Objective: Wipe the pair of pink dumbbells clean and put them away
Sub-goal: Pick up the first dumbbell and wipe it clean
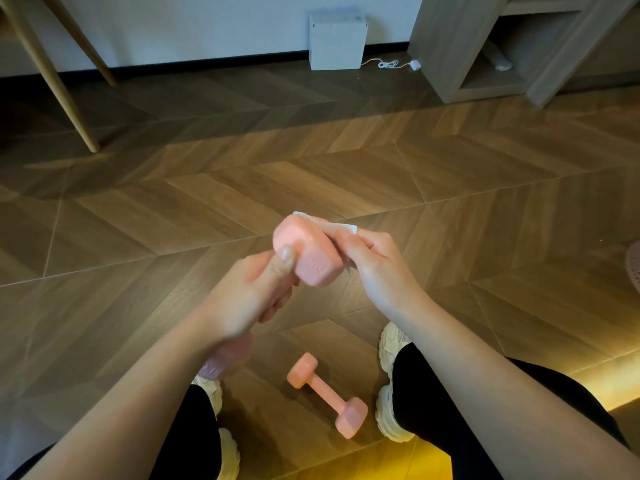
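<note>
My left hand (258, 292) grips the handle of a pink dumbbell (308, 251), held tilted above the floor with its upper head pointing away from me. Its lower head shows below my left wrist. My right hand (372, 263) pinches a white wipe (341, 227) and presses it against the far right side of the upper head. Most of the wipe is hidden behind the head and my fingers. The second pink dumbbell (327, 394) lies on the wooden floor between my feet.
My two feet in pale sneakers (391, 386) stand either side of the lying dumbbell. A white box (336, 41) with a cable sits by the far wall. Wooden table legs (52, 77) stand far left, a wooden shelf unit (485, 46) far right.
</note>
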